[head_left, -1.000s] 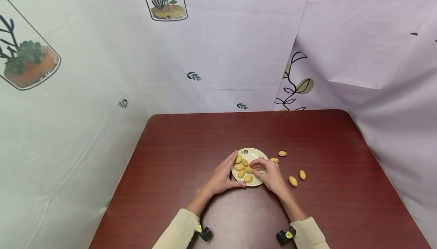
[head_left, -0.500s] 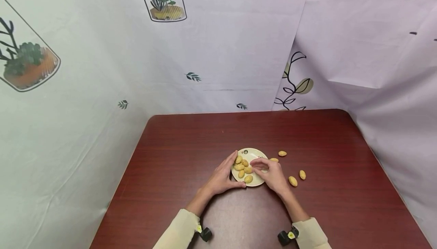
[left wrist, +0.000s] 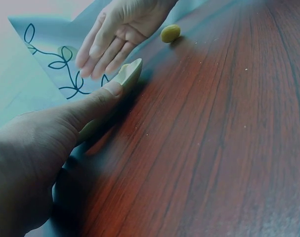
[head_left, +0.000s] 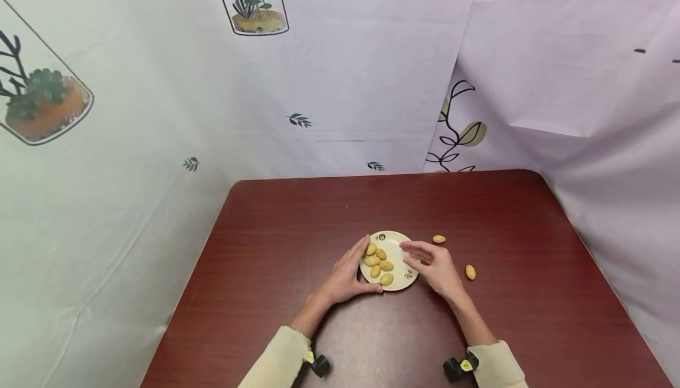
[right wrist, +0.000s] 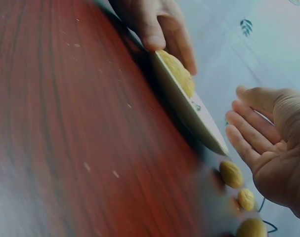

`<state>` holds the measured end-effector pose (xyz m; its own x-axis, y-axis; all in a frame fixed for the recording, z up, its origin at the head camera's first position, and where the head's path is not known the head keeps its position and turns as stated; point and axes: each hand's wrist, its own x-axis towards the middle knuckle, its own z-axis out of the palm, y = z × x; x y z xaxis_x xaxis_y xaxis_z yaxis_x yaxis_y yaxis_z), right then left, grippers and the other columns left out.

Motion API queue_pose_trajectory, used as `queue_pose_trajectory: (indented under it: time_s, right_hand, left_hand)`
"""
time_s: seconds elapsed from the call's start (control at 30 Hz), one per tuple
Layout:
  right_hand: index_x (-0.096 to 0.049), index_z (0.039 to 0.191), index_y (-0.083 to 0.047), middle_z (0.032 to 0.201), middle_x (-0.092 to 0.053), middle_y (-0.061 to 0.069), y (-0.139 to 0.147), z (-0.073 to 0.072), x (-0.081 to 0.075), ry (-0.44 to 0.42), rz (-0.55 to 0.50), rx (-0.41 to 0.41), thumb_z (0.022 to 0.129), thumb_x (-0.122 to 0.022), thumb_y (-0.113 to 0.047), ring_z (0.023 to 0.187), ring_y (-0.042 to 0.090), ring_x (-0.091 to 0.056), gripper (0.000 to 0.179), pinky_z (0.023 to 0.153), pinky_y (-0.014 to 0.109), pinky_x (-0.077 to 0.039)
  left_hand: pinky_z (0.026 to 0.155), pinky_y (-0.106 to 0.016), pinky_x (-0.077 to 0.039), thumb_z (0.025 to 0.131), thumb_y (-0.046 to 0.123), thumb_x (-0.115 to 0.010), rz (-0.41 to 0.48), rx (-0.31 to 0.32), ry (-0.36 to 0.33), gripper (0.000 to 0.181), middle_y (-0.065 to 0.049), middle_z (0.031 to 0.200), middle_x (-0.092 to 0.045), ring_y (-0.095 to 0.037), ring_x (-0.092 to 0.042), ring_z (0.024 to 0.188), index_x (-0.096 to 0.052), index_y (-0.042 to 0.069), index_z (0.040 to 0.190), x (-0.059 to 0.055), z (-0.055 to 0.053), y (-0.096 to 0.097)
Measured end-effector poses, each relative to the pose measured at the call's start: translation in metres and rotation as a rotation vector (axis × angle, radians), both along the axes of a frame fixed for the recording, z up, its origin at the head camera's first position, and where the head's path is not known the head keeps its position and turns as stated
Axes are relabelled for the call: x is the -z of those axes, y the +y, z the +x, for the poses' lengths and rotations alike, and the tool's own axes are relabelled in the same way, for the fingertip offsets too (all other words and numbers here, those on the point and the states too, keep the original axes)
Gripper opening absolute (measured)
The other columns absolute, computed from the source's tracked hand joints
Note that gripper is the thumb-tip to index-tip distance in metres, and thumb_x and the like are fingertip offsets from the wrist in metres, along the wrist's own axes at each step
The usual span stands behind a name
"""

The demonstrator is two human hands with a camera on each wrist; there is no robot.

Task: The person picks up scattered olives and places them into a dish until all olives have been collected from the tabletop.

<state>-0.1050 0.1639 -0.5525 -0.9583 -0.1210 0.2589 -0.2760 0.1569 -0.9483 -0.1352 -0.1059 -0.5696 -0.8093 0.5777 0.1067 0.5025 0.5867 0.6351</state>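
Note:
A small cream plate (head_left: 395, 252) with printed marks near its rim sits on the table. Several yellow, wrinkled oval pieces (head_left: 386, 266), like dates or nuts, lie on its left half. My left hand (head_left: 344, 276) grips the plate's left side, thumb on the near rim and fingers along the far left edge. Over the plate's right rim hovers my right hand (head_left: 437, 267), its fingers loosely extended and nothing between them. In the right wrist view that hand (right wrist: 283, 143) is above loose oval pieces (right wrist: 231, 174) beside the plate.
On the dark red wooden table (head_left: 287, 217), one loose oval piece (head_left: 439, 239) lies right of the plate towards the back, another (head_left: 470, 272) farther right. My right hand and wrist cover others from the head camera. Printed cloth (head_left: 340, 81) hangs behind the table.
My right hand has moved right, from above the oval pieces to the plate's right rim, and its fingers have spread apart. The left hand and plate have stayed put.

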Motion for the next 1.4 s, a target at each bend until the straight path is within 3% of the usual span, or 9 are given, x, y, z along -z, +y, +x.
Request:
queue_pose_trajectory:
  time_s: [0.27, 0.47, 0.7, 0.83, 1.07, 1.4]
  right_hand:
    - [-0.069, 0.136, 0.003, 0.134, -0.069, 0.025, 0.026, 0.003, -0.007, -0.027, -0.002, 0.061, 0.092, -0.079, 0.006, 0.123, 0.039, -0.068, 0.046, 0.098, 0.03, -0.057]
    - [-0.065, 0.143, 0.001, 0.139, -0.065, 0.028, 0.046, 0.01, -0.007, -0.001, 0.025, 0.097, 0.093, -0.08, 0.001, 0.128, 0.023, -0.067, 0.052, 0.101, 0.024, -0.053]
    - [-0.063, 0.145, 0.002, 0.141, -0.065, 0.026, 0.065, 0.022, -0.005, 0.003, 0.121, 0.163, 0.093, -0.081, 0.0, 0.131, 0.029, -0.064, 0.055, 0.101, 0.021, -0.051]
    - [-0.063, 0.144, 0.002, 0.142, -0.065, 0.024, 0.074, 0.031, -0.004, 0.004, 0.152, 0.194, 0.093, -0.081, 0.0, 0.13, 0.023, -0.065, 0.054, 0.1, 0.018, -0.051]
    - [-0.067, 0.143, -0.003, 0.138, -0.068, 0.02, 0.082, 0.047, -0.003, 0.017, 0.193, 0.23, 0.093, -0.081, -0.001, 0.125, 0.001, -0.064, 0.052, 0.097, 0.012, -0.049]
    - [-0.07, 0.138, -0.003, 0.135, -0.07, 0.019, 0.078, 0.059, 0.001, -0.041, 0.158, 0.205, 0.091, -0.084, -0.003, 0.121, 0.003, -0.066, 0.049, 0.094, 0.014, -0.052]
  left_hand:
    - [0.122, -0.055, -0.034, 0.08, 0.052, -0.092, -0.005, -0.004, 0.014, 0.127, -0.011, 0.176, -0.023, -0.027, -0.026, 0.159, -0.017, 0.006, 0.171, 0.001, -0.001, 0.0]
    - [0.123, -0.052, -0.032, 0.079, 0.052, -0.093, -0.007, -0.006, 0.017, 0.127, -0.01, 0.176, -0.023, -0.024, -0.025, 0.16, -0.017, 0.008, 0.171, 0.002, -0.001, 0.0]
    - [0.124, -0.051, -0.031, 0.079, 0.052, -0.093, -0.009, 0.002, 0.029, 0.128, -0.012, 0.176, -0.023, -0.024, -0.024, 0.16, -0.016, 0.005, 0.17, 0.001, -0.001, 0.0]
    - [0.124, -0.051, -0.031, 0.079, 0.052, -0.093, -0.009, 0.001, 0.021, 0.128, -0.012, 0.176, -0.022, -0.023, -0.023, 0.16, -0.016, 0.006, 0.171, 0.0, -0.001, 0.0]
    - [0.123, -0.054, -0.033, 0.079, 0.051, -0.093, 0.0, 0.005, 0.035, 0.127, -0.014, 0.175, -0.024, -0.027, -0.027, 0.159, -0.017, 0.004, 0.17, 0.0, -0.001, 0.001]
    - [0.123, -0.053, -0.032, 0.08, 0.051, -0.093, -0.003, 0.005, 0.033, 0.127, -0.013, 0.175, -0.024, -0.026, -0.025, 0.16, -0.017, 0.005, 0.17, -0.001, -0.001, 0.001]
